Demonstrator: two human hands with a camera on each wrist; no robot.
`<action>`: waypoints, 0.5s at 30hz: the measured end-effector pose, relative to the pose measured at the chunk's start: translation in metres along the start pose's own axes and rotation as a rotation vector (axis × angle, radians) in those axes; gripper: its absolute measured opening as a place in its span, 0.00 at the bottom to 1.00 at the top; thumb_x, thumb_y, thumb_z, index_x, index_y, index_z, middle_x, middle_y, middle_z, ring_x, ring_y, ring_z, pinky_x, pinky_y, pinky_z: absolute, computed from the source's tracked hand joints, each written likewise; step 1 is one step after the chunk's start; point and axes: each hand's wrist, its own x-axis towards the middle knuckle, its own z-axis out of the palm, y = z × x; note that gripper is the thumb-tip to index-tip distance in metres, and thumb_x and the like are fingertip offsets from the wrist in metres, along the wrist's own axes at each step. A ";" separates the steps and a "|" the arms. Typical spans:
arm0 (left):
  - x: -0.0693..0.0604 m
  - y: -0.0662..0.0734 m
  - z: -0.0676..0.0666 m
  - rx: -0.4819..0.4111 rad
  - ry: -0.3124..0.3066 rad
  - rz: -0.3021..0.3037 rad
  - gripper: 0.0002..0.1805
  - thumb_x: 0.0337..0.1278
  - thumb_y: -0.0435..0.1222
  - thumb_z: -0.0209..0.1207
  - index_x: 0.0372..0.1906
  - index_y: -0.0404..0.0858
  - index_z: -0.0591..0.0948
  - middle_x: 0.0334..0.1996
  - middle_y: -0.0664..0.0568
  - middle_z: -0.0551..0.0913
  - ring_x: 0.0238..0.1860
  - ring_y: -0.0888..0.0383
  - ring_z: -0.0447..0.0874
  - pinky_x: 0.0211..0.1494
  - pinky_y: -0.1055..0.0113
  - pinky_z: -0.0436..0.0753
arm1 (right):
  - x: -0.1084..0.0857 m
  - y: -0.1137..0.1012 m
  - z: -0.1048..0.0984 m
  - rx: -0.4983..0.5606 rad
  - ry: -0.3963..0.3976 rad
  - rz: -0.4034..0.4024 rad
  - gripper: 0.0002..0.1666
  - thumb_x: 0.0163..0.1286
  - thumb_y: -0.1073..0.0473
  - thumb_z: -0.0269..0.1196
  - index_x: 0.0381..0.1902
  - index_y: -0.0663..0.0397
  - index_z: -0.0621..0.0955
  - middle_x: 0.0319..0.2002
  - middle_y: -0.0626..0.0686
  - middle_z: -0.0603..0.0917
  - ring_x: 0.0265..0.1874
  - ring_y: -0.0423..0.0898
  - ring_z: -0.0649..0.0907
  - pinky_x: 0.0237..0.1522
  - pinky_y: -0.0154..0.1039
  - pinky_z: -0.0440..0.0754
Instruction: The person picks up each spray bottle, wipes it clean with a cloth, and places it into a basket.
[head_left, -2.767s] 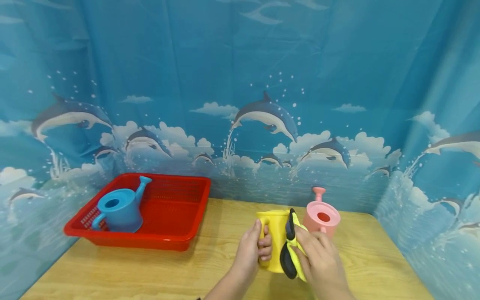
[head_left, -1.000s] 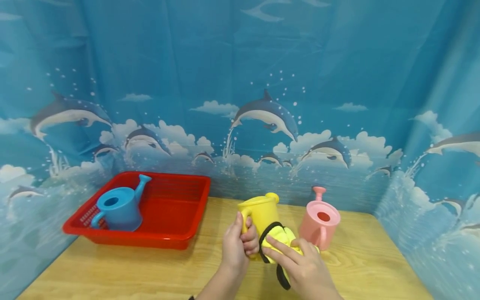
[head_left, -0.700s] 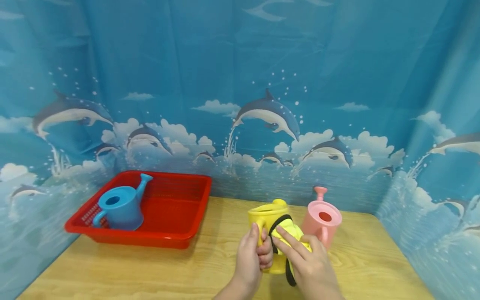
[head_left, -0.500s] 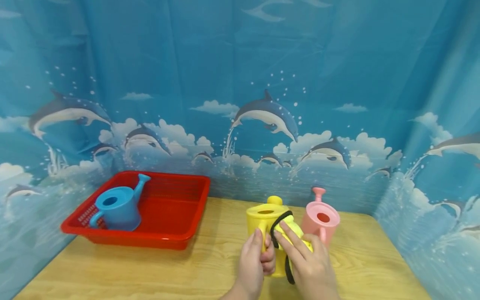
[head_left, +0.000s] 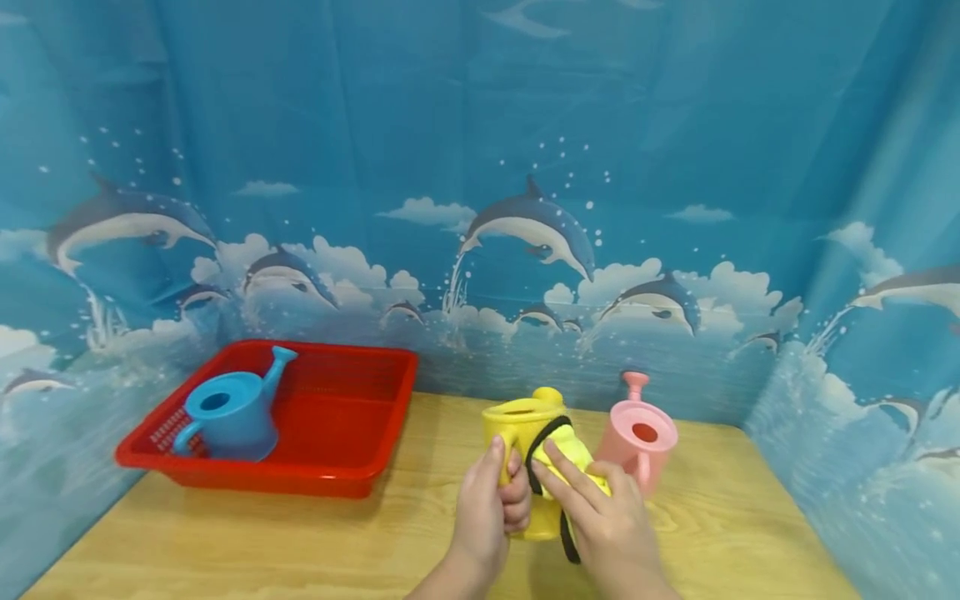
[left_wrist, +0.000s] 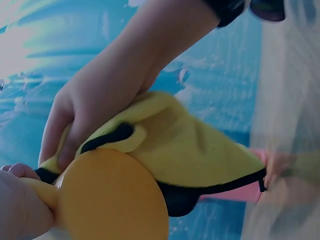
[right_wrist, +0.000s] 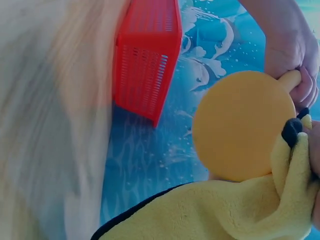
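A yellow watering can (head_left: 512, 419) is held up over the table, slightly tilted; the left hand (head_left: 482, 504) grips it by its handle. The right hand (head_left: 603, 521) holds a yellow cloth (head_left: 567, 454) with black edging against the can's right side, some of its fingers laid along the cloth. In the left wrist view the cloth (left_wrist: 192, 150) drapes beside the can's round base (left_wrist: 115, 195). The right wrist view shows the same base (right_wrist: 242, 125) facing the camera, with the cloth (right_wrist: 220, 210) hanging in folds beside it.
At left on the wooden table (head_left: 442, 467) stands a red plastic basket (head_left: 300, 482) with a blue watering can (head_left: 236, 421) inside. A pink watering can (head_left: 637, 442) stands just behind the right hand. A blue dolphin-print curtain (head_left: 420, 167) surrounds the table.
Earlier the cloth was folded round the can's right edge; now it is spread on its side under the right fingers. In the last half second, can, cloth and both hands have shifted slightly left.
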 end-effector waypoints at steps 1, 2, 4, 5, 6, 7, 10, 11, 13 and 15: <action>0.002 0.002 -0.002 -0.015 0.007 0.005 0.21 0.78 0.46 0.30 0.26 0.45 0.62 0.11 0.65 0.55 0.11 0.70 0.49 0.15 0.74 0.49 | 0.000 0.000 0.001 0.009 0.005 -0.015 0.23 0.78 0.58 0.42 0.49 0.45 0.85 0.55 0.45 0.83 0.31 0.48 0.73 0.30 0.41 0.69; 0.003 0.005 -0.003 -0.028 0.015 0.012 0.21 0.78 0.46 0.30 0.26 0.45 0.62 0.11 0.65 0.55 0.11 0.70 0.49 0.15 0.73 0.48 | -0.001 -0.001 0.002 0.017 0.010 -0.026 0.22 0.78 0.58 0.43 0.49 0.45 0.85 0.55 0.45 0.83 0.30 0.48 0.73 0.29 0.39 0.69; 0.006 0.009 -0.006 -0.039 0.038 0.025 0.22 0.78 0.47 0.30 0.25 0.46 0.62 0.11 0.65 0.56 0.11 0.69 0.48 0.15 0.73 0.47 | -0.002 -0.002 0.003 0.028 0.011 -0.043 0.21 0.79 0.57 0.44 0.49 0.45 0.85 0.55 0.44 0.83 0.30 0.47 0.73 0.29 0.38 0.68; 0.006 0.011 -0.008 -0.043 0.049 0.026 0.22 0.78 0.48 0.30 0.24 0.46 0.62 0.11 0.64 0.56 0.11 0.69 0.48 0.15 0.73 0.47 | -0.002 -0.003 0.004 0.031 0.011 -0.050 0.21 0.79 0.57 0.44 0.49 0.44 0.85 0.55 0.44 0.83 0.30 0.47 0.74 0.28 0.37 0.69; 0.007 0.013 -0.009 -0.046 0.063 0.028 0.23 0.78 0.48 0.30 0.24 0.46 0.62 0.10 0.64 0.56 0.11 0.69 0.48 0.15 0.73 0.47 | -0.003 -0.004 0.005 0.036 0.011 -0.056 0.21 0.79 0.56 0.44 0.49 0.44 0.85 0.55 0.43 0.83 0.31 0.46 0.74 0.28 0.37 0.69; 0.008 0.015 -0.010 -0.050 0.075 0.028 0.23 0.78 0.49 0.31 0.23 0.46 0.62 0.10 0.64 0.56 0.11 0.69 0.48 0.15 0.73 0.47 | -0.004 -0.005 0.006 0.042 0.011 -0.060 0.20 0.79 0.56 0.45 0.48 0.44 0.85 0.55 0.43 0.83 0.31 0.46 0.74 0.29 0.37 0.69; 0.009 0.020 -0.014 -0.075 0.099 0.020 0.23 0.77 0.50 0.31 0.24 0.45 0.61 0.10 0.63 0.55 0.11 0.69 0.48 0.15 0.73 0.47 | -0.007 -0.007 0.007 0.057 0.014 -0.068 0.20 0.79 0.55 0.46 0.48 0.44 0.85 0.54 0.43 0.84 0.31 0.45 0.74 0.30 0.36 0.69; 0.010 0.021 -0.015 -0.083 0.104 0.016 0.23 0.77 0.51 0.31 0.24 0.45 0.61 0.10 0.63 0.55 0.10 0.69 0.48 0.15 0.73 0.47 | -0.007 -0.008 0.007 0.067 0.018 -0.071 0.19 0.79 0.54 0.46 0.48 0.44 0.85 0.54 0.43 0.84 0.31 0.45 0.74 0.30 0.36 0.69; 0.011 0.022 -0.017 -0.093 0.108 0.013 0.23 0.77 0.51 0.31 0.24 0.46 0.61 0.10 0.63 0.55 0.10 0.70 0.48 0.15 0.73 0.47 | -0.008 -0.009 0.008 0.094 0.026 -0.068 0.18 0.78 0.53 0.48 0.48 0.45 0.85 0.54 0.44 0.84 0.31 0.44 0.74 0.31 0.36 0.70; 0.011 0.021 -0.017 -0.093 0.092 0.010 0.23 0.77 0.52 0.30 0.24 0.46 0.60 0.10 0.63 0.54 0.10 0.70 0.48 0.15 0.72 0.47 | -0.008 -0.008 0.008 0.124 0.027 -0.048 0.18 0.77 0.52 0.49 0.48 0.46 0.85 0.55 0.44 0.83 0.31 0.44 0.74 0.33 0.36 0.69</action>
